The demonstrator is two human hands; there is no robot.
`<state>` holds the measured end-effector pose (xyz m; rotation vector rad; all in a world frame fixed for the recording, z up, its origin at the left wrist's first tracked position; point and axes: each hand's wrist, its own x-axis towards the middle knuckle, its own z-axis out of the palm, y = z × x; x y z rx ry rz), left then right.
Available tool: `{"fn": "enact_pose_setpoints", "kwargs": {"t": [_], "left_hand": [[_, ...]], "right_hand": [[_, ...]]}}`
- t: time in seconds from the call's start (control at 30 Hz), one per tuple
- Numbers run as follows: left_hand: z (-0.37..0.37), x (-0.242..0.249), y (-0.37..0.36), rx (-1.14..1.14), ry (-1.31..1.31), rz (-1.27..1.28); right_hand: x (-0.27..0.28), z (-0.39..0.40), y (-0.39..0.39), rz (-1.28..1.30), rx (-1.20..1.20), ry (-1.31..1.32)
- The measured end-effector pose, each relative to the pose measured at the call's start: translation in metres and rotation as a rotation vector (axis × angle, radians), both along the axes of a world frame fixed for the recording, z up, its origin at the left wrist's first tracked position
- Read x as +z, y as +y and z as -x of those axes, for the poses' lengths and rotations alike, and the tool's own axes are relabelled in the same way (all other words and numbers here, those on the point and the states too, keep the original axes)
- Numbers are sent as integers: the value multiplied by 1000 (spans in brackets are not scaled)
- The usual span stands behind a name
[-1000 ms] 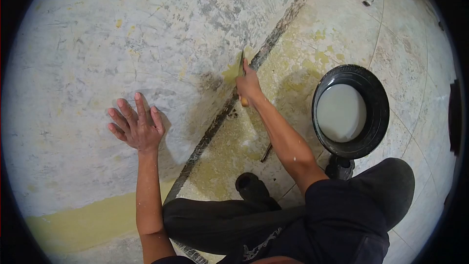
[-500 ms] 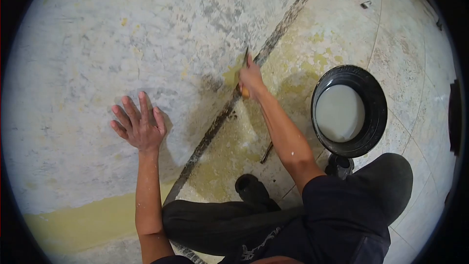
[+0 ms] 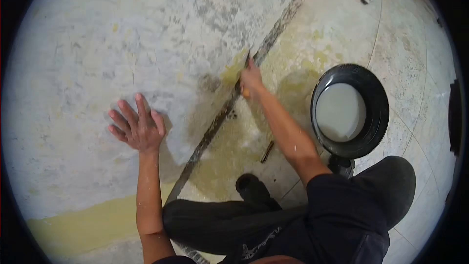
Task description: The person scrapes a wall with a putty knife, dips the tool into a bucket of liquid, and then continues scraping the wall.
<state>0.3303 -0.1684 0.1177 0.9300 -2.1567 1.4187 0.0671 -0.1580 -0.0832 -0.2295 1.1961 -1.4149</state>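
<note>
My left hand [image 3: 144, 129] lies with fingers spread against the patchy white wall [image 3: 88, 132] and holds nothing. Closed round the orange handle of a scraper [image 3: 245, 93] is my right hand [image 3: 251, 79]. The scraper's thin dark blade, seen nearly edge-on, points up and away at the dark strip [image 3: 215, 128] that runs along the foot of the wall. Yellowish, damp-looking patches surround this spot on the wall and floor. To the right of my right forearm stands a black bucket [image 3: 381, 110] with greyish-white liquid [image 3: 340, 112] in it.
A short dark stick-like piece [image 3: 266, 151] lies on the floor below my right forearm. Farther off to the upper right is a small metallic object [image 3: 366, 0]. My bent knees [image 3: 391, 186] are close to the bucket and the wall.
My right hand and the scraper have shifted very slightly downward along the strip. My left hand keeps its place on the wall, and the view has tilted a little.
</note>
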Motion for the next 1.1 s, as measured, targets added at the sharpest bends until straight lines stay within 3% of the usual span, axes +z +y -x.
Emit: {"fn": "enact_pose_setpoints", "kwargs": {"t": [0.1,0.13,0.23,0.43,0.5,0.57,0.63,0.73,0.83,0.9,0.93,1.03,1.1], "left_hand": [[3,1,-3,-30,-8,33],[3,1,-3,-26,-12,32],[-1,-2,-2,37,-5,24],[0,-3,-5,5,5,36],[0,-3,-4,1,7,41],[2,1,-3,-24,-18,47],[-1,1,2,-25,-15,33],[7,3,-9,-49,10,59],[0,-3,-4,-6,-11,28],[-2,-4,-3,14,8,50],[-2,-3,-1,1,3,45],[3,1,-8,-9,-1,56],[0,-4,-5,14,-5,30]], "right_hand": [[18,-43,23,98,18,95],[20,-45,20,23,28,112],[-6,-24,8,74,-52,81],[-14,-71,29,7,159,237],[-25,-73,19,77,-62,409],[-19,-61,12,21,-25,257],[-10,-61,15,-46,-5,272],[-39,-106,3,215,-151,490],[-13,-73,20,87,-28,420],[3,-39,11,-63,36,86],[-2,-56,15,58,12,259],[-2,-103,23,197,-61,352],[-6,-86,21,111,-23,419]]}}
